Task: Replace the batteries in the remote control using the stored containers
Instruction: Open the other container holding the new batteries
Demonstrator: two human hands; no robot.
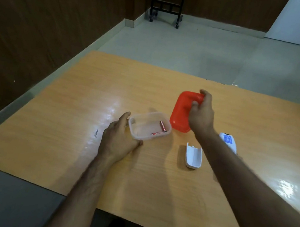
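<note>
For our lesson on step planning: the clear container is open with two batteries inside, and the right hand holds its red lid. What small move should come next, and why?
Probably set the red lid down on the table, freeing the right hand to pick a battery from the clear container, which the left hand steadies.

Clear plastic container (149, 125): rectangular, rounded corners, open top, sits flat on the worktop, left of centre. Two red batteries (159, 129) lie inside at its right end; one runs roughly front to back along the right wall, the other lies slantwise near the front wall, their ends close together.

Red lid (183, 111): rectangular, rounded corners, just beside the container's right far corner, tilted rather than lying flat.

Battery cover (193, 156): white, curved, hollow side up, lies alone on the worktop, nearer than the lid.

Remote control (228, 141): white, blue label showing, right of the cover, partly hidden.
</note>
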